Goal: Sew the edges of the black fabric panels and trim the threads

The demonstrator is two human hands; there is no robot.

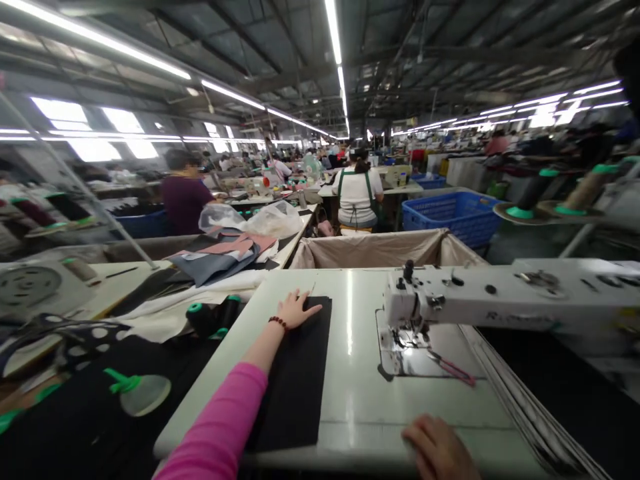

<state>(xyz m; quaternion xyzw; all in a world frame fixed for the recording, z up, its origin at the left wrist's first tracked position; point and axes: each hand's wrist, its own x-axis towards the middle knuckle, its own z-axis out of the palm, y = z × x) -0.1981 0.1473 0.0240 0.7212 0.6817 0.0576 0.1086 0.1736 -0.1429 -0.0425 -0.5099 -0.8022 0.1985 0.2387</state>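
Note:
My left hand (295, 309) lies with fingers spread on the far end of a flat black fabric piece (300, 393), which rests on the pale sewing table (365, 400). A beaded bracelet circles that wrist. At the table's front edge, my right hand (440, 448) is smeared by motion, its fingers curled and partly cut off by the frame. Nothing can be made out in it. Beyond it stands the sewing machine (410, 300), with pink-handled thread snips (455, 370) lying on its metal plate.
Black thread cones (203, 319) and a clear bottle with a green spout (145, 393) are on the left. Layered fabric (530, 407) lies right of the machine. A cloth-lined bin (370, 250) and blue basket (450, 213) stand beyond. Other people sit farther off.

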